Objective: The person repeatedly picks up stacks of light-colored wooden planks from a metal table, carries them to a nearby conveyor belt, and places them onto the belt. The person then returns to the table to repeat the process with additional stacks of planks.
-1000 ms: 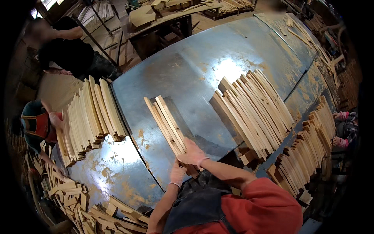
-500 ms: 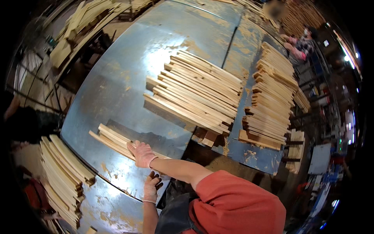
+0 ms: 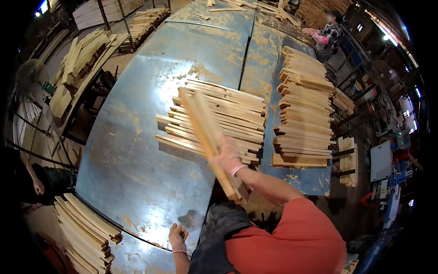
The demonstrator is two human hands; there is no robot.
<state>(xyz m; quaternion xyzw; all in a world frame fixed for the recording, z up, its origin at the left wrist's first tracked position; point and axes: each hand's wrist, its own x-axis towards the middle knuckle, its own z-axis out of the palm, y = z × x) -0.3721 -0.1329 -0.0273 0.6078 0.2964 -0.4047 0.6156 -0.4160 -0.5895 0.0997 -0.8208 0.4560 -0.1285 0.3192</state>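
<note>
My right hand [image 3: 227, 157], in a pale pink work glove, is closed round a couple of wooden slats [image 3: 203, 123], blurred by motion. It carries them tilted above the metal table [image 3: 132, 150], over the near part of a row of wooden slats [image 3: 230, 107] lying side by side. The carried slats hide part of that row. My gloved left hand [image 3: 178, 238] is at the table's near edge with nothing in it, its fingers loosely bent and a little apart.
A longer stack of slats [image 3: 303, 118] lies to the right, and another stack [image 3: 86, 233] at the lower left. Sawdust covers parts of the table. A co-worker [image 3: 326, 36] stands at the far right; another person's arm [image 3: 33, 176] shows at left.
My right hand has lifted the slats from the near left of the table and swung them right and away, over the row. My left hand has shifted slightly toward me.
</note>
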